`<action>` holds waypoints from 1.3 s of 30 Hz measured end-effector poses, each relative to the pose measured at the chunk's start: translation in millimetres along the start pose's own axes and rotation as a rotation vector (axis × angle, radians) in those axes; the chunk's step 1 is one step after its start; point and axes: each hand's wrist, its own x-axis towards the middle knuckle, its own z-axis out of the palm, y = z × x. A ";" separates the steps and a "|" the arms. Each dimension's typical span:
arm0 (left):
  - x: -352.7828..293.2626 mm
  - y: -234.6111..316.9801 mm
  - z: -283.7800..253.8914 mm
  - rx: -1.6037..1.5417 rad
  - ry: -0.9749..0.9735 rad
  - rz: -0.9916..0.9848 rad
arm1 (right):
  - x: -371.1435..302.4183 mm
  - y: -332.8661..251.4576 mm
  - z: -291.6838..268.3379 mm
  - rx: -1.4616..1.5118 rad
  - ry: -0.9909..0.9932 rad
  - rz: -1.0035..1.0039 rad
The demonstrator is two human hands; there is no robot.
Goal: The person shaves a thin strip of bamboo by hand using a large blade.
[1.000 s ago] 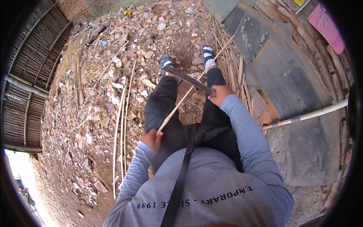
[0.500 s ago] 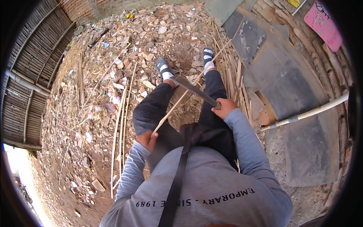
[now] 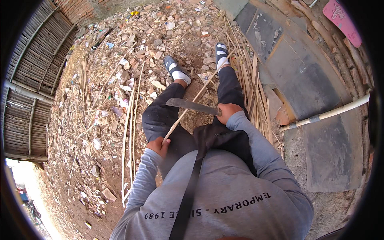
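Note:
My left hand [image 3: 159,147] is closed round the near end of a long, thin bamboo strip [image 3: 174,126], beside my left thigh. From there the strip slants away between my legs, up toward my right foot. My right hand [image 3: 229,112] grips the handle of a machete [image 3: 193,106] above my right thigh. Its broad, dark blade points left and lies across the strip, roughly at knee height. Whether the edge bites into the strip is too small to tell.
Long bamboo strips [image 3: 256,92] lie in a bundle right of my right leg; a few more strips [image 3: 127,132] lie to my left. Rubble and broken stones cover the ground [image 3: 92,160]. Dark flat boards [image 3: 296,80] and a pale pole [image 3: 340,111] are at right.
The machete has come nearer to my body along the strip, and its blade has turned from a steep slant to almost level. My left hand keeps its hold on the strip.

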 end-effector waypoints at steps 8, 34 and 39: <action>-0.1 4.9 0.1 -0.080 0.007 0.056 | -9.3 21.0 1.5 0.220 0.226 0.058; -16.3 106.1 -36.9 -0.046 0.008 0.273 | -77.9 72.4 -55.2 0.241 0.201 0.005; 2.2 87.2 -37.2 -0.022 0.001 0.220 | -44.6 39.9 -59.1 0.135 0.038 -0.023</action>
